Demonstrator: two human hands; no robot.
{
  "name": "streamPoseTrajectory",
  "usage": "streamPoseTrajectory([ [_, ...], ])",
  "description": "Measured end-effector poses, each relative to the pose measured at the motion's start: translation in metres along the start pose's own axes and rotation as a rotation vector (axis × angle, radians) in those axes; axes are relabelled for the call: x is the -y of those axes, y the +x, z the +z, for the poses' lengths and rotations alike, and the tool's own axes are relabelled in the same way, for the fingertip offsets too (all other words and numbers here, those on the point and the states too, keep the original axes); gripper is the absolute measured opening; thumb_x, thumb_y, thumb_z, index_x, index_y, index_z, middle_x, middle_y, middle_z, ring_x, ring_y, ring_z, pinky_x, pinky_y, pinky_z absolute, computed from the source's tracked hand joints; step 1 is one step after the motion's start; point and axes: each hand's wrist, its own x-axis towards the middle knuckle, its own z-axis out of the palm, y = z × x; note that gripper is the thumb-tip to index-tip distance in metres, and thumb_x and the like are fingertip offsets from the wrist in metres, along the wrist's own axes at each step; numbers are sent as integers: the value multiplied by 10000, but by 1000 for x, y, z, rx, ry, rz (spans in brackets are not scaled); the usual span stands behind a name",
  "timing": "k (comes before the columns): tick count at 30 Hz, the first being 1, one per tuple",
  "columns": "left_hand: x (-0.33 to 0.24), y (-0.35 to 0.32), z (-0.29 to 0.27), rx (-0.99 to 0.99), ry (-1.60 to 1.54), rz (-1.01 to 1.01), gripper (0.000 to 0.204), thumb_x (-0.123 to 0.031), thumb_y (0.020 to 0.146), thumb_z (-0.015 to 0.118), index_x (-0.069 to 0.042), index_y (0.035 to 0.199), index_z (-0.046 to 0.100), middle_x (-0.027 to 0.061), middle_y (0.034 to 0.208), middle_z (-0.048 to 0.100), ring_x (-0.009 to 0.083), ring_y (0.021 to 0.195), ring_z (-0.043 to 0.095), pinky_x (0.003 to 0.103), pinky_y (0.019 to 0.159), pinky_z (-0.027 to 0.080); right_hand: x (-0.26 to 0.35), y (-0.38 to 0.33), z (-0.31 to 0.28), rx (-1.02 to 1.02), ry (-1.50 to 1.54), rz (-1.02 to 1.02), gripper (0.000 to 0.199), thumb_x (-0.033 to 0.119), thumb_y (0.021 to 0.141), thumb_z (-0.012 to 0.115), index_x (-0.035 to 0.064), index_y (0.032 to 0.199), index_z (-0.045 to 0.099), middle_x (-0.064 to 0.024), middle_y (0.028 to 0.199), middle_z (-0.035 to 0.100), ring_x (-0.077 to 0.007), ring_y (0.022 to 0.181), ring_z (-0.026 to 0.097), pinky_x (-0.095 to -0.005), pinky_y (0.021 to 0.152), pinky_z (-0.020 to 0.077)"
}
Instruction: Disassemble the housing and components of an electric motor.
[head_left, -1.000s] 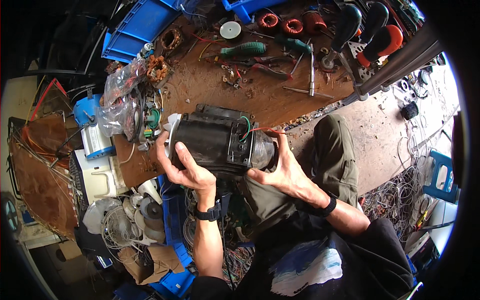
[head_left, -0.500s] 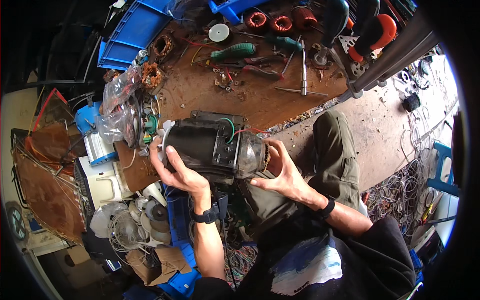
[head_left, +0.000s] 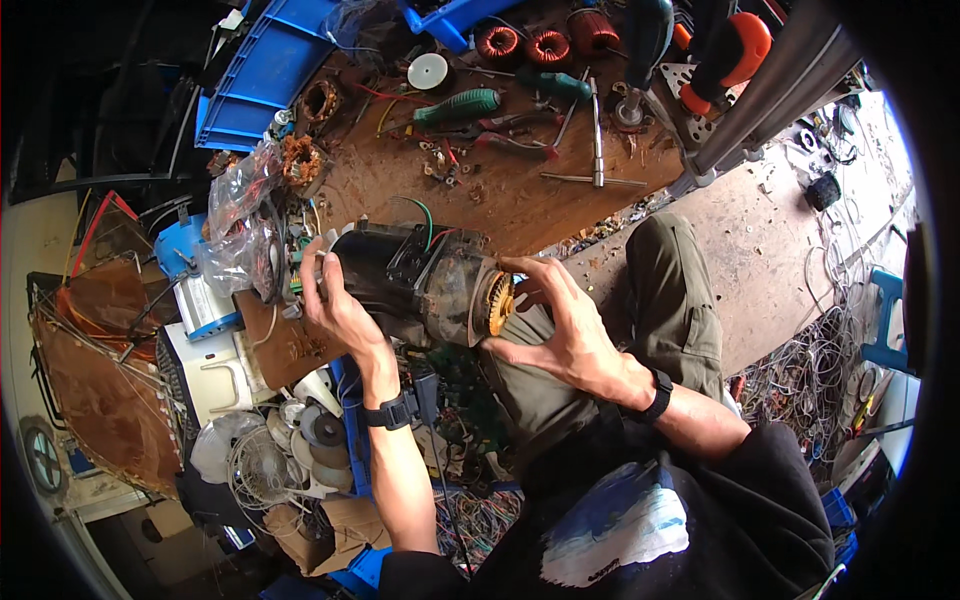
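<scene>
A dark cylindrical electric motor (head_left: 450, 300) is held up over the near edge of the bench. My left hand (head_left: 350, 318) grips its left end, thumb and fingers closed around the body. At the other end, my right hand (head_left: 580, 345) curves thumb and fingers around the rim, beside an orange-yellow toothed ring (head_left: 499, 303). A green wire (head_left: 428, 220) and a red one rise from the block on the motor's top. Its underside is hidden.
Behind the motor, the wooden bench (head_left: 400, 185) carries a green-handled screwdriver (head_left: 458, 106), pliers (head_left: 520, 140), a T-handle wrench (head_left: 598, 140) and copper-wound coils (head_left: 548, 47). A blue bin (head_left: 265, 85) stands far left. Fan parts (head_left: 262, 465) lie lower left; tangled wires (head_left: 790, 385) lie right.
The motor has turned and tilted, so its toothed right end now faces me more and sits slightly further left. Both hands have shifted with it, the right fingers spreading over the rim.
</scene>
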Motion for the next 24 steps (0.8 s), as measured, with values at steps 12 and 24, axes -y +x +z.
streamPoseTrajectory([
  [12,10,6,-1,3,-82,-32,271,-177,1097,620,-2,1287,703,10,1054,631,135,944,547,290,872,442,-20,0,6,-44,122,-60,768,138,792,984,21,1456,614,-129,1162,638,-249,1021,699,-361,912,610],
  [24,6,7,0,-38,49,30,279,-194,1085,626,2,1255,729,21,1010,650,149,902,544,327,825,438,-7,7,1,-62,24,-101,729,188,791,996,21,1406,641,-126,1163,669,-261,1036,704,-373,930,603],
])
